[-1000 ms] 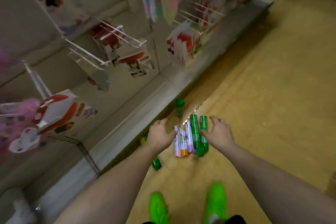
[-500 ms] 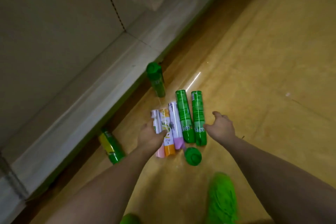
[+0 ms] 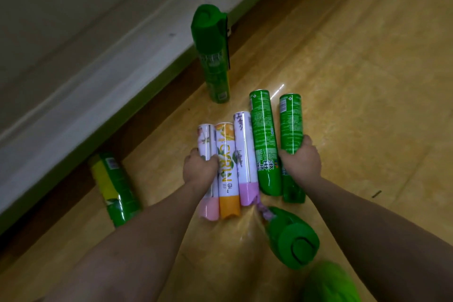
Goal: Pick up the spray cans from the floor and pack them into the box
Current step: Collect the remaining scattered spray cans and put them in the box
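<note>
Since half a second ago both hands have closed onto the row of cans lying on the floor (image 3: 355, 61), and the view has dropped much nearer to them. The left hand (image 3: 199, 169) now grips the pink-capped can (image 3: 205, 140) at the left end of the row, fingers curled round it. The right hand (image 3: 301, 163) grips the green can (image 3: 290, 122) at the right end, thumb and fingers wrapped about its body. Between them lie the orange-capped can (image 3: 226, 154), the purple-capped can (image 3: 242, 144) and a second green can (image 3: 264, 135), side by side and touching. A tall green can (image 3: 213, 56) stands upright on the far side by the shelf base (image 3: 98, 76). Another green can (image 3: 291, 240) stands near the right forearm, and a yellow-and-green can (image 3: 112, 186) lies at the left beside the shelf base. No box is in view.
</note>
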{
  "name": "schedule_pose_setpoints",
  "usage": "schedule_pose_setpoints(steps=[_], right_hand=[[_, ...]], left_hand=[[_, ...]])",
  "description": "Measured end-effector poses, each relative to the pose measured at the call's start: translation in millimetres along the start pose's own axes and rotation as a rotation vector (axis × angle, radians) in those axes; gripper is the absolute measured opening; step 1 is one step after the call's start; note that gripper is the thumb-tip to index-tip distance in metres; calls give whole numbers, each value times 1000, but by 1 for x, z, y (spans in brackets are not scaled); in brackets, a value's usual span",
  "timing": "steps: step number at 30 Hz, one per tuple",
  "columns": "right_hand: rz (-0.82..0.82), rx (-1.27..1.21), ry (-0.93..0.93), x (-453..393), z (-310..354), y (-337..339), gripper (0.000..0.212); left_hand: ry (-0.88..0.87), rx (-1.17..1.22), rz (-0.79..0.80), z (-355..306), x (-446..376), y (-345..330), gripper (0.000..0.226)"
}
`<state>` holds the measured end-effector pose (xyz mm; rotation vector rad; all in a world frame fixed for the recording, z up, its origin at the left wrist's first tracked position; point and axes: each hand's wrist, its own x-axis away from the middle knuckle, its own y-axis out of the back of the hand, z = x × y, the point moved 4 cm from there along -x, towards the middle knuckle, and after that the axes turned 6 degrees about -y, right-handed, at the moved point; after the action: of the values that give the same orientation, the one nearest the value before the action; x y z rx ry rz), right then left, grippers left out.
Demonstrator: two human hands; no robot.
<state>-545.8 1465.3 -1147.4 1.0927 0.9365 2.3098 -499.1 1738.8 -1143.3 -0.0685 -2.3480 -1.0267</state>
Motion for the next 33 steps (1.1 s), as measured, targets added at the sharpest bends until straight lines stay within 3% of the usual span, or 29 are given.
schedule_pose_setpoints(steps=[4,8,19,24,29,33], right_hand=[[-3,-26,20,2,4,8,54],[-20,23,31,22,27,56,52],[100,-173,-3,218,169,300,30],[195,-401,-64,332,237,399,20],[280,-736,-141,439,290,473,32],[361,-851,-50,513,325,517,46]], left_hand=[[-80,-27,-20,-9,3,13,40],[-145,-25,-57,-39,24,60,38],[-160,127,43,-234,220,257,17],[-217,257,140,-319,310,354,38],[-180,409,256,-377,392,448,48],[-58,631,435,-411,466,510,34]])
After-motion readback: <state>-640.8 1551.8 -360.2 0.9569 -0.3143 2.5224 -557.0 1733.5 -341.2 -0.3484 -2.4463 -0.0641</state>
